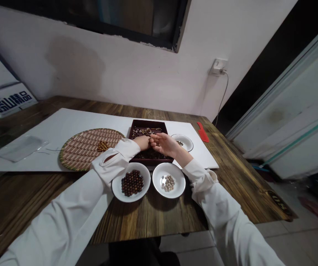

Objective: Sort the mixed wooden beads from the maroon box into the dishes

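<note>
Over a dark red box (163,160) of mixed small beads (148,132), my two hands meet. My left hand (142,142) is closed, its fingertips mostly hidden against the other hand. My right hand (164,144) is turned partly palm up, its fingers curled in and touching the left; what lies in them is too small to make out. Nearer to me, a white bowl (115,187) holds dark brown beads (132,183). Beside it, another white bowl (181,183) contains pale beads (168,183). A third white bowl (189,143) with a few beads sits right of the box.
Left of the box, a round woven tray (76,147) carries yellow-brown beads (103,146). A clear plastic bag (23,147) lies on the white board (65,120). At the board's right edge is a red comb-like tool (203,133). The wooden table (236,181) meets a wall with a socket (218,67).
</note>
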`<state>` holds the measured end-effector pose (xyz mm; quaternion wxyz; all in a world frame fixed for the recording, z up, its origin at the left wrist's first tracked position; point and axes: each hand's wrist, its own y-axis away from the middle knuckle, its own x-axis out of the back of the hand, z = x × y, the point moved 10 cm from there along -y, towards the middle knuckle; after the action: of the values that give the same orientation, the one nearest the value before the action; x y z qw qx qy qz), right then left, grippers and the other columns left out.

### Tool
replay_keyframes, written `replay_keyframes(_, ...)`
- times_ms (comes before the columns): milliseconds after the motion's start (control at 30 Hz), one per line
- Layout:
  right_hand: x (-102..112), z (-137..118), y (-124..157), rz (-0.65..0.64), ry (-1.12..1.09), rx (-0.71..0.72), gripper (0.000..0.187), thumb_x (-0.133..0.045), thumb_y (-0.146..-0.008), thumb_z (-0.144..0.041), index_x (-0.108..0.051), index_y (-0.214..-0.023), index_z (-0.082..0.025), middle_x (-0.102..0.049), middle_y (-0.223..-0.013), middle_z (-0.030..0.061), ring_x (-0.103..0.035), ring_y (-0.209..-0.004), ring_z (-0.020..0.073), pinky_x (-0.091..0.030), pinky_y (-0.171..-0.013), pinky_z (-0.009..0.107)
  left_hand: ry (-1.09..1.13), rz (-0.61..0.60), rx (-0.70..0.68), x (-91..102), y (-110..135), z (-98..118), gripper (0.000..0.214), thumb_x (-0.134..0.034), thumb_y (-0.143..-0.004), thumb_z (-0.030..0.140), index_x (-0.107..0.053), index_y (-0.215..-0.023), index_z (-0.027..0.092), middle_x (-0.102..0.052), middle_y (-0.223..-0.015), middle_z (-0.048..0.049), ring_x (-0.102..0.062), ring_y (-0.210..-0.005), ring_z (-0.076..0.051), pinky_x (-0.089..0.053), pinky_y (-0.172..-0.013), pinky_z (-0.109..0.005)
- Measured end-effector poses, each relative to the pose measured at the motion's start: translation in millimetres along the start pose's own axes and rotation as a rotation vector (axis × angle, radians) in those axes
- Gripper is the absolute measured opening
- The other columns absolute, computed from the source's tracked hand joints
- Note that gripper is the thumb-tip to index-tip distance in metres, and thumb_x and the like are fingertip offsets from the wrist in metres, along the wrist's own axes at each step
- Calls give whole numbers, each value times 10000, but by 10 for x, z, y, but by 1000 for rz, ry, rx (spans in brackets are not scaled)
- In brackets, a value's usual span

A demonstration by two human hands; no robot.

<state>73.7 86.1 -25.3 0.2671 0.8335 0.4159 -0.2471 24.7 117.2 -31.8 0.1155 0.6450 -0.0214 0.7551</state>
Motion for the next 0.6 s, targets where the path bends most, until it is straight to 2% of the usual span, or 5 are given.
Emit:
replay_keyframes(167, -18, -23, 18, 40, -36, 28, 273, -289, -839, -82, -494, -1017, -82, -586, -770, 87, -582, -697, 112, -523, -594, 184, -41, 19, -65, 17, 14, 52, 337, -435, -830, 186, -662, -1080, 182, -679, -1106, -78, -642, -983, -191, -469, -840, -248)
replay_keyframes(300, -28, -8, 26, 28, -45, 10, 296, -280, -833, -76, -485, -1047, -80, -594, -782, 92, -594, -692, 113, -526, -578, 175, -24, 25, -129, 35, 28, 114, 368, -409, -856, 196, -632, -1149, 199, -615, -1235, -68, -608, -1068, -189, -446, -905, -254)
replay_keyframes(433, -34, 10, 13, -7, -30, -4, 250, -310, -845, -96, -490, -1017, -90, -600, -765, 85, -579, -645, 103, -513, -537, 158, -18, 20, -99, 23, 12, 80, 350, -435, -850, 213, -642, -1132, 199, -648, -1176, -66, -620, -1038, -189, -453, -896, -256)
replay_keyframes(600, 15, -5, -14, 0, -39, 27, 323, -322, -797, -74, -483, -1077, -66, -612, -768, 103, -622, -696, 129, -540, -603, 195, 51, 29, -126, -14, -32, 60, 326, -443, -847, 213, -657, -1091, 177, -646, -1177, -84, -613, -1042, -195, -441, -917, -273)
